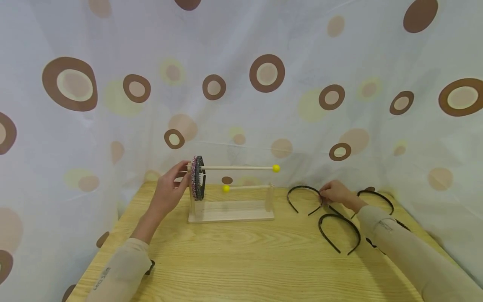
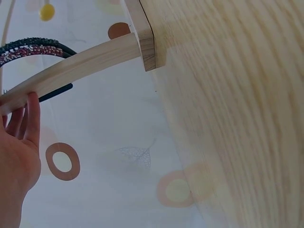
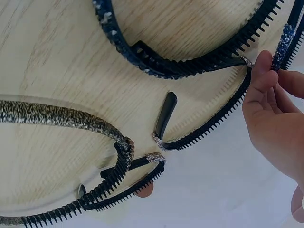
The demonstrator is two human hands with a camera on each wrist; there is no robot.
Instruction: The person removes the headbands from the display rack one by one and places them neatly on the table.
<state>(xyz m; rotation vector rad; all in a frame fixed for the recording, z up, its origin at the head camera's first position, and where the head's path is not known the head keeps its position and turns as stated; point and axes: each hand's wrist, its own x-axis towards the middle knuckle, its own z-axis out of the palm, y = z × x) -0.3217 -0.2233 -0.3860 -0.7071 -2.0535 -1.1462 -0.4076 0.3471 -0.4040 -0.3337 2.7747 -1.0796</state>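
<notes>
My left hand [image 1: 171,184] grips the upper left upright of a wooden headband stand [image 1: 232,213]; in the left wrist view its fingertips press against that upright [image 2: 85,61]. Glittery headbands [image 1: 197,178], pink and dark, hang on the stand's upper rod beside this hand. Over at the right, my right hand [image 1: 336,192] pinches a dark headband [image 1: 302,187] by its side. Close up, in the right wrist view, blue sparkle covers the part of this headband [image 3: 285,40] near my thumb and fingertip.
More black headbands lie on the wooden table [image 1: 234,260], including one in front of my right hand [image 1: 341,218] and one behind it [image 1: 379,193]. Yellow balls [image 1: 276,168] cap the rods. A spotted curtain [image 1: 234,113] surrounds the table's back and sides.
</notes>
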